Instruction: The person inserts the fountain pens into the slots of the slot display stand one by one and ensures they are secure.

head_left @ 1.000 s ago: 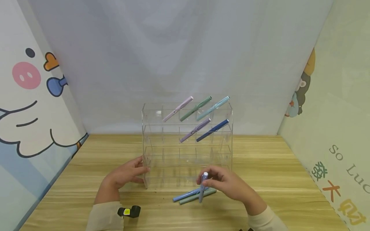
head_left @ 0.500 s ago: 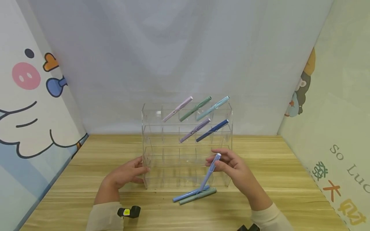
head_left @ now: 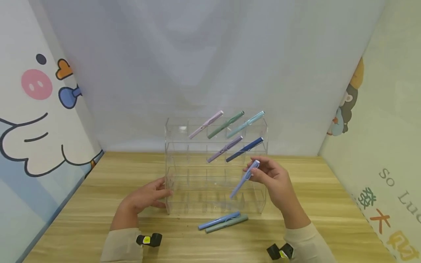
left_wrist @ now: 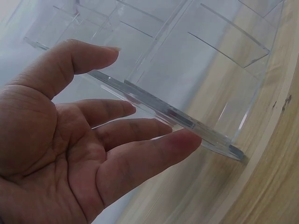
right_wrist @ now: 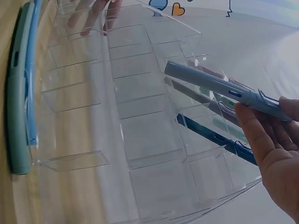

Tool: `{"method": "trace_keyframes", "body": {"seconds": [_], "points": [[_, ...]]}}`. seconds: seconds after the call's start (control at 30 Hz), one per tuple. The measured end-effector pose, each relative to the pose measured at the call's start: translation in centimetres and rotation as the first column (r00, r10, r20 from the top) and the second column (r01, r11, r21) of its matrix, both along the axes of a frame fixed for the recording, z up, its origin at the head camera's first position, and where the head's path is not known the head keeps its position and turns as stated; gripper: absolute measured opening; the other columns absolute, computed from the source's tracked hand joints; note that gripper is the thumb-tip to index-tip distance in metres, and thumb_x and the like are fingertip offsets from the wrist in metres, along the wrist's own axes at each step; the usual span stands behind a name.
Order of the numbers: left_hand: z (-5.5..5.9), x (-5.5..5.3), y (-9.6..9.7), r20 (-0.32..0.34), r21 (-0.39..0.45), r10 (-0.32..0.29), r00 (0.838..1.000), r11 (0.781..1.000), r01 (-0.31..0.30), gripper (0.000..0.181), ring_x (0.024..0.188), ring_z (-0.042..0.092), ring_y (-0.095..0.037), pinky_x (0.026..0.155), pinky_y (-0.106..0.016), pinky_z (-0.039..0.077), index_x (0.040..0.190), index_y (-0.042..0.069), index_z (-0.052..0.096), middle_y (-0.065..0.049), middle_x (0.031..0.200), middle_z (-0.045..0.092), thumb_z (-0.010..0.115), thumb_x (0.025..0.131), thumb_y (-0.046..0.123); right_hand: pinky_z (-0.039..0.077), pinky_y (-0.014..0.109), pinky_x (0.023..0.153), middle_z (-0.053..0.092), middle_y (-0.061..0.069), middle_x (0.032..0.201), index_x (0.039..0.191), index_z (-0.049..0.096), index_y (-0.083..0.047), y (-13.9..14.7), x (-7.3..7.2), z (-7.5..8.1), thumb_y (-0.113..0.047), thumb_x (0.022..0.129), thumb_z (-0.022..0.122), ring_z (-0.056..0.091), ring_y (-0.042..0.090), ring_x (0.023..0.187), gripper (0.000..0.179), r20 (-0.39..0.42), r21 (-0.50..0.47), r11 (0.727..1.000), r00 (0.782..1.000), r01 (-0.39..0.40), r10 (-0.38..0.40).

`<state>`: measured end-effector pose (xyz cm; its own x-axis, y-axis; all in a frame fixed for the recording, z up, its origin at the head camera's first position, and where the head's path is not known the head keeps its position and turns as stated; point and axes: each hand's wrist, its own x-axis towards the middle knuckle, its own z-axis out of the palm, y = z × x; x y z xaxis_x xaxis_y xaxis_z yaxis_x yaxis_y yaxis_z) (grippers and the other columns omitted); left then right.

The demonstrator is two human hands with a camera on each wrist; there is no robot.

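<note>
Periwinkle pen (head_left: 244, 179), pinched by the fingers of your right hand (head_left: 277, 184), the nearer one; its long axis slants down-left from them, before the clear rack's (head_left: 197, 196) lower shelves. Your left hand's (head_left: 144, 197) fingers spread loosely at the rack's left edge.

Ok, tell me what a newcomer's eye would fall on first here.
Probably the pink cartoon snout at far left in the head view. Next, the five capped pens slanting in the upper two tiers of the clear acrylic rack, and the periwinkle pen pinched in the right hand against the lower tiers.
</note>
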<state>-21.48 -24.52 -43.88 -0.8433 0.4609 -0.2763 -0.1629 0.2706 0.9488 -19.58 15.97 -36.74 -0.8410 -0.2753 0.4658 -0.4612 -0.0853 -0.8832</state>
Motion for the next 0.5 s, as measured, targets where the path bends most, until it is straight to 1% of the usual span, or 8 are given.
{"method": "trace_keyframes", "body": {"seconds": [0.1, 0.23, 0.3, 0.37, 0.43, 0.5], "points": [[-0.1, -0.1, 0.0, -0.001, -0.002, -0.003, 1.000, 1.000, 0.003, 0.080, 0.128, 0.050, -0.040, 0.096, -0.051, 0.052, 0.158, 0.012, 0.014, -0.026, 0.149, 0.040, 0.062, 0.098, 0.034, 0.059, 0.038, 0.082, 0.065, 0.018, 0.110, 0.130, 0.053, 0.004, -0.6, -0.8, 1.0, -0.004, 0.098, 0.059, 0.070, 0.025, 0.101, 0.034, -0.028, -0.026, 0.999, 0.999, 0.034, -0.034], [0.0, -0.1, 0.0, -0.005, -0.006, -0.003, 1.000, 1.000, 0.003, 0.078, 0.127, 0.051, -0.040, 0.096, -0.051, 0.052, 0.158, 0.012, 0.014, -0.026, 0.148, 0.040, 0.060, 0.099, 0.032, 0.059, 0.036, 0.082, 0.062, 0.024, 0.111, 0.131, 0.052, 0.004, -1.7, -1.9, 2.6, -0.003, 0.097, 0.059, 0.068, 0.027, 0.102, 0.035, -0.098, -0.096, 0.993, 0.992, 0.067, -0.076], [0.0, -0.1, 0.1, -0.004, -0.008, 0.001, 1.000, 1.000, -0.001, 0.078, 0.127, 0.051, -0.039, 0.096, -0.051, 0.052, 0.158, 0.012, 0.015, -0.025, 0.148, 0.041, 0.060, 0.099, 0.032, 0.059, 0.036, 0.081, 0.060, 0.028, 0.112, 0.130, 0.052, 0.002, -2.3, -2.5, 3.2, -0.002, 0.097, 0.059, 0.068, 0.029, 0.102, 0.034, -0.140, -0.139, 0.987, 0.985, 0.085, -0.104], [0.1, -0.1, 0.1, -0.007, -0.011, -0.003, 1.000, 1.000, 0.003, 0.078, 0.127, 0.051, -0.039, 0.096, -0.051, 0.052, 0.158, 0.012, 0.014, -0.026, 0.149, 0.041, 0.060, 0.099, 0.032, 0.060, 0.035, 0.080, 0.059, 0.029, 0.112, 0.130, 0.052, 0.000, -3.0, -3.1, 3.8, -0.002, 0.097, 0.059, 0.068, 0.028, 0.101, 0.034, -0.178, -0.179, 0.978, 0.974, 0.109, -0.141], [0.2, -0.1, 0.2, -0.006, -0.011, -0.004, 1.000, 1.000, 0.004, 0.079, 0.127, 0.051, -0.040, 0.096, -0.051, 0.052, 0.158, 0.012, 0.013, -0.025, 0.149, 0.040, 0.060, 0.099, 0.033, 0.060, 0.035, 0.081, 0.059, 0.030, 0.112, 0.129, 0.050, 0.003, -3.7, -3.7, 4.3, -0.001, 0.096, 0.059, 0.068, 0.028, 0.101, 0.034, -0.206, -0.214, 0.968, 0.963, 0.132, -0.176], [0.2, -0.1, 0.2, -0.005, -0.010, -0.007, 1.000, 1.000, 0.007, 0.080, 0.127, 0.051, -0.040, 0.096, -0.051, 0.052, 0.158, 0.012, 0.012, -0.026, 0.149, 0.040, 0.061, 0.098, 0.034, 0.059, 0.035, 0.081, 0.061, 0.026, 0.112, 0.129, 0.048, 0.007, -4.4, -4.3, 4.7, -0.001, 0.096, 0.060, 0.069, 0.027, 0.101, 0.036, -0.217, -0.245, 0.958, 0.954, 0.150, -0.205]]}}
